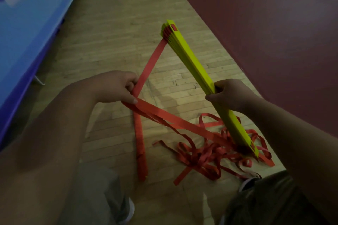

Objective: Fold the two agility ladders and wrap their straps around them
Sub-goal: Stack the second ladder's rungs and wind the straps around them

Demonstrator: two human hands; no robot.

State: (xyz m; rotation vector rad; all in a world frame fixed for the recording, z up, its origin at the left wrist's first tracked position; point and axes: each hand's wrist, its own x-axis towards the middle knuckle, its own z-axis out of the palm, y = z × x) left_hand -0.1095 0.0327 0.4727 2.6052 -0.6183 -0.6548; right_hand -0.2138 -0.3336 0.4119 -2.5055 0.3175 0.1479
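Note:
A stack of yellow ladder rungs [192,56] is gathered into one bundle and held above the wooden floor, its far end fanned slightly, its near end low. My right hand [230,95] grips the bundle around its middle. My left hand [117,87] pinches the red straps [150,64] that run taut from the bundle's far end. From that hand more strap runs right and down to the bundle's near end. A loose tangle of red strap [206,153] lies on the floor under that near end. Only one ladder is visible.
A blue mat or padding [27,23] with white lettering runs along the left. A dark red floor area [265,23] lies on the right beyond the wooden floor [113,33]. My knees and shoes [128,212] are at the bottom edge.

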